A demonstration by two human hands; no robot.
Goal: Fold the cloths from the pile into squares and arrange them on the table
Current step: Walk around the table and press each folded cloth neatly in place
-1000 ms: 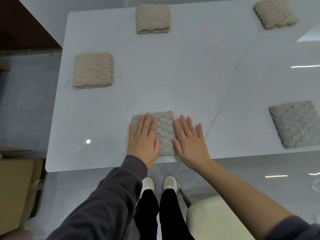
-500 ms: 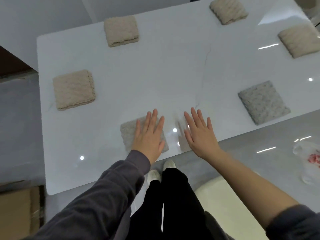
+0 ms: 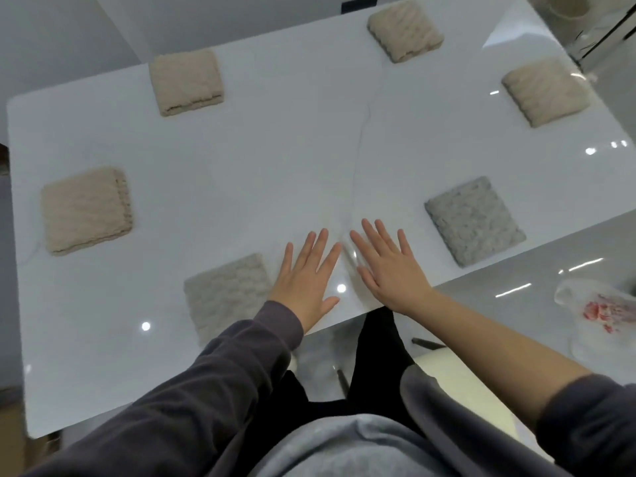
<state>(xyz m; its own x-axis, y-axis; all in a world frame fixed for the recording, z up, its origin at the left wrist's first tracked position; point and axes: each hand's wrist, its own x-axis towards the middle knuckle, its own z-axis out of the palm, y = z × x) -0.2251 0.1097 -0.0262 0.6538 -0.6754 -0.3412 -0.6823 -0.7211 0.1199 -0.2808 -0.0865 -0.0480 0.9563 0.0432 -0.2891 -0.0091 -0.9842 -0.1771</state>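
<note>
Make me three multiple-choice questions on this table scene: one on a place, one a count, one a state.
1. The nearest grey cloth lies where from the left hand? A) to its left B) to its right C) under it
2. How many folded cloths lie on the table? A) four B) six C) eight
3. The right hand is: A) open, holding nothing B) gripping a cloth C) a fist
Answers: 1 A, it lies off the little-finger side; 2 B, four beige, two grey; 3 A, fingers straight and spread.
</note>
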